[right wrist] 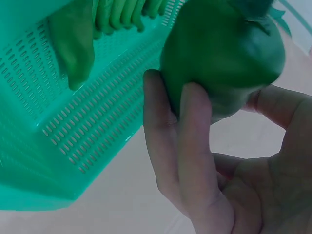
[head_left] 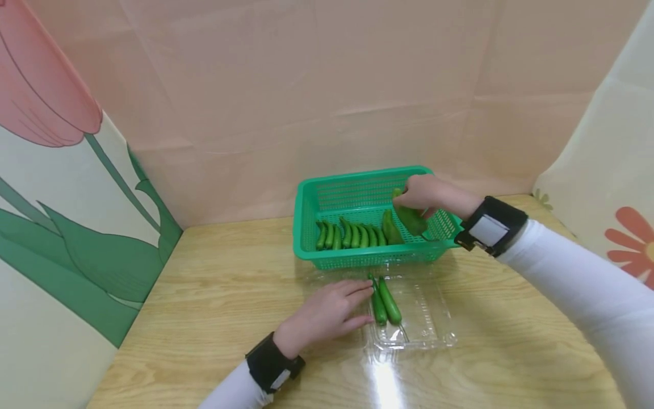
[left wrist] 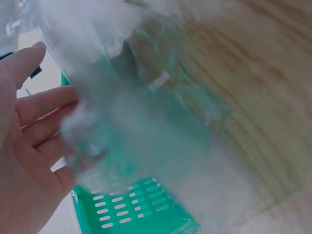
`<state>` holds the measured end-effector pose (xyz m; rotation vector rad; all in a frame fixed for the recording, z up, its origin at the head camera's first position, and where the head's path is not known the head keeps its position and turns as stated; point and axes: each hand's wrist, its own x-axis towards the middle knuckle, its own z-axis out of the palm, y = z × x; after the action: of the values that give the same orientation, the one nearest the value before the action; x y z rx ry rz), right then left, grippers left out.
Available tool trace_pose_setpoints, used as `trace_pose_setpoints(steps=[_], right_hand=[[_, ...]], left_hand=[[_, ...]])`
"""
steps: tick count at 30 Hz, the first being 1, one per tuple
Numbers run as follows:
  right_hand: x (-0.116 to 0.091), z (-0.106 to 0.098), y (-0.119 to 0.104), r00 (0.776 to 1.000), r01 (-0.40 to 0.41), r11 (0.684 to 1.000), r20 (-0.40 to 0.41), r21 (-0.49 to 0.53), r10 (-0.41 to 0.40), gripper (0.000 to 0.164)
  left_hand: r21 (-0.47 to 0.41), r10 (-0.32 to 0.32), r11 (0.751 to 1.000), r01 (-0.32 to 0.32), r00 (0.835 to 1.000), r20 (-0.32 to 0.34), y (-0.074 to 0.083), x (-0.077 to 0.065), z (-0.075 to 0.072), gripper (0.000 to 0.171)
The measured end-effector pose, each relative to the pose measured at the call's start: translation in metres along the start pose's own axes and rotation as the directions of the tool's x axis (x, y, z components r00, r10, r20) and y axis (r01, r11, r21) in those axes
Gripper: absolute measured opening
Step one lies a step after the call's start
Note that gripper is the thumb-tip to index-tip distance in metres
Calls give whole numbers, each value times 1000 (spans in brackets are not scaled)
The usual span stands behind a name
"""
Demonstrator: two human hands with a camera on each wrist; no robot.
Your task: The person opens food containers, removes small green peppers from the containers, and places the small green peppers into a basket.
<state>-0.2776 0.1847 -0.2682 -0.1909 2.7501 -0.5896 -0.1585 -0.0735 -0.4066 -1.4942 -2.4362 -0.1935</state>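
Observation:
My right hand [head_left: 426, 192] grips a large green pepper [head_left: 411, 221] over the right end of a green basket [head_left: 352, 262]. In the right wrist view, fingers and thumb curl round the pepper [right wrist: 219, 53]. Inside the basket, another large pepper [head_left: 391, 228] stands beside a row of several slender green chili peppers [head_left: 356, 235]. In front lies a clear plastic box [head_left: 426, 309] holding two slender chili peppers [head_left: 390, 302]. My left hand [head_left: 329, 311] lies at the box's left side, fingers extended; in the left wrist view they are beside the clear plastic [left wrist: 161, 112], partly blurred by it.
The basket stands near the back of a wooden table [head_left: 230, 289], close to a pinkish cloth backdrop [head_left: 245, 113]. Patterned panels close off the left and right sides. The clear box sits just in front of the basket.

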Motion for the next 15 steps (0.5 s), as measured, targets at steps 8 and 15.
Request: trace_pose_setpoints(steps=[8, 15], right_hand=[[15, -3, 1, 1000, -22, 998, 10, -53, 22, 27], [28, -2, 4, 998, -51, 999, 28, 0, 51, 26]], left_hand=[[9, 13, 1000, -13, 1000, -11, 0, 2, 0, 55], [11, 7, 1000, -8, 1000, 3, 0, 1, -1, 55]])
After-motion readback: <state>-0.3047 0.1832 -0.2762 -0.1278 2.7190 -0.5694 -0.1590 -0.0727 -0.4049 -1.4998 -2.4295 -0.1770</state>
